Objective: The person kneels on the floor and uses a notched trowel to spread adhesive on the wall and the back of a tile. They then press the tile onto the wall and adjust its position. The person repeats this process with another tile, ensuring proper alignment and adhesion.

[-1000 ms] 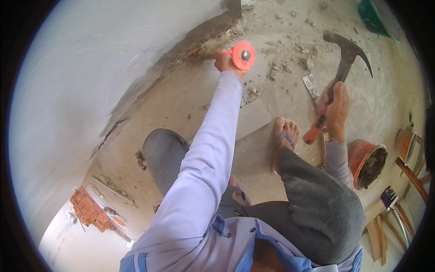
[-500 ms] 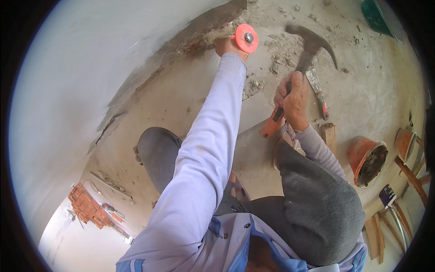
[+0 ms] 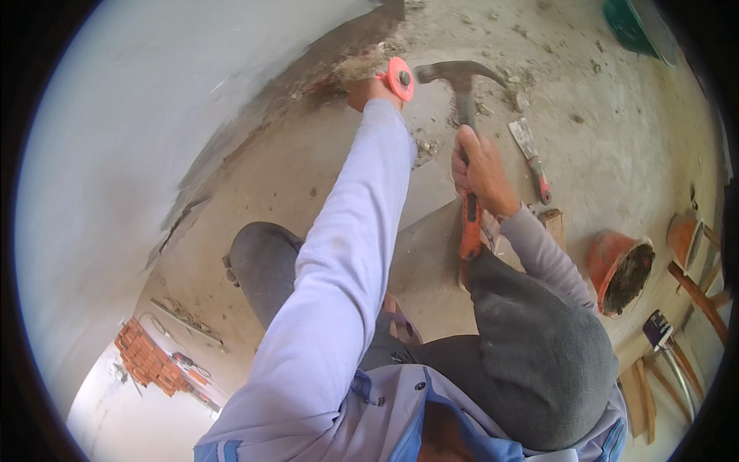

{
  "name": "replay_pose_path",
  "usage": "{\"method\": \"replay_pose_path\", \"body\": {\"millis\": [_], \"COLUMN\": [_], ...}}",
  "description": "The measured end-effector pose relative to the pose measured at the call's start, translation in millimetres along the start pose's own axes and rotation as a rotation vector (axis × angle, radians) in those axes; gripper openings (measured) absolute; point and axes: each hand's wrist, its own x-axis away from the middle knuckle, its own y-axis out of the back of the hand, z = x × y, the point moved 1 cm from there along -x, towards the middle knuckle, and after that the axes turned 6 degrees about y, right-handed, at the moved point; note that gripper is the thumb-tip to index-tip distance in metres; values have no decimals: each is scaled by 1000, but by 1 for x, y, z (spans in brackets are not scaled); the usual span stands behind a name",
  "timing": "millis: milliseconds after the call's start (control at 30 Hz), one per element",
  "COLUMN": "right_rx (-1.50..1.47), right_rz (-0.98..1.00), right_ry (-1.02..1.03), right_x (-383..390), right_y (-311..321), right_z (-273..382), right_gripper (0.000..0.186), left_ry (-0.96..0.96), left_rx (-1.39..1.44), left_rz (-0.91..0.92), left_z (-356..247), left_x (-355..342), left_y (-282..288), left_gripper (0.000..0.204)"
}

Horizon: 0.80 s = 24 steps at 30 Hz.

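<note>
Firstly, counted left to right: one stack of red bricks (image 3: 150,354), well behind and left of the left hand; one left hand (image 3: 366,94), curled tightly round one guarded tool (image 3: 400,78), most likely a chisel, pink-orange disc and metal butt facing up; one claw hammer (image 3: 470,219), head just right of that disc; one right hand (image 3: 483,173), wrapped about the hammer's handle; one red-handled scraper (image 3: 525,142), on the floor right of the right hand. Concealed: most left fingers and the guarded tool's working end, behind hand and guard. Containers, three: one orange bucket (image 3: 603,258), right of the right hand and nearer the body, holding dark grey material; one green tub (image 3: 635,32), beyond both hands, cut off above, contents unreadable; one smaller orange bucket (image 3: 680,237), farthest right, contents indistinct.
</note>
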Motion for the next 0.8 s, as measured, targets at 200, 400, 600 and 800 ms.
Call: {"method": "replay_pose_path", "body": {"millis": [200,400,600,800], "right_rx": [-228,-193,-143,386], "right_rz": [-191,-223,-171,-344], "right_ry": [95,137,173,297], "right_x": [-4,-6,1,0], "right_y": [8,22,34,98], "right_z": [3,22,27,36], "right_gripper": [39,37,36,41], "left_ry": [333,240,201,287], "left_rx": [148,-31,70,-22], "left_rz": [-119,88,52,23], "left_z": [-10,-10,-23,-47], "left_x": [124,146,88,118], "left_y": [20,41,44,64], "left_gripper": [27,25,24,21]}}
